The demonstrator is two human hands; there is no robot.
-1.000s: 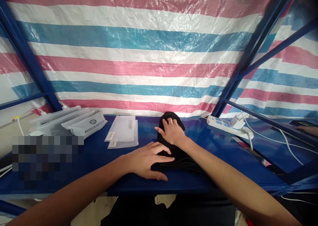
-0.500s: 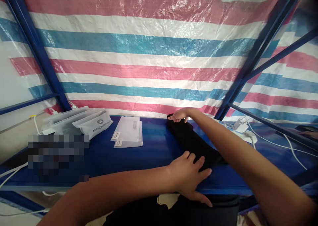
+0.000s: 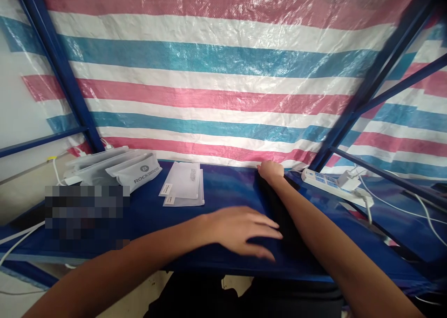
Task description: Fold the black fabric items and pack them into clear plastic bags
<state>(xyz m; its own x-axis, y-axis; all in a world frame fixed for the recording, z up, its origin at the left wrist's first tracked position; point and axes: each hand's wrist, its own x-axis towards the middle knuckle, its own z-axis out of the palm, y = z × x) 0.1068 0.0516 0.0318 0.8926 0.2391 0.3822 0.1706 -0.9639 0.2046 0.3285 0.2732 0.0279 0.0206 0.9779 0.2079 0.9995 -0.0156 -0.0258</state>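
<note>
A long, narrow piece of black cloth (image 3: 283, 218) lies on the blue table, running from the back edge toward the front and partly covered by my right forearm. At its far end, my right hand (image 3: 272, 172) is closed over the cloth. My left hand (image 3: 242, 229) hovers just left of the cloth, palm down, with its fingers stretched out and apart and nothing in it. Two flat frosted zip bags (image 3: 182, 182) with small white labels overlap on the table to the left.
Several grey ROCKBROS pouches (image 3: 138, 174) stand at the back left beside a blurred-out patch. A white power strip (image 3: 323, 180) with plugs and cables lies at the right. Blue metal posts (image 3: 57, 71) frame a striped plastic sheet (image 3: 209, 94) behind the blue table (image 3: 223, 178).
My left hand has moved left off the cloth. My right hand has shifted right at the far end, and the cloth now lies straighter and narrower along my forearm.
</note>
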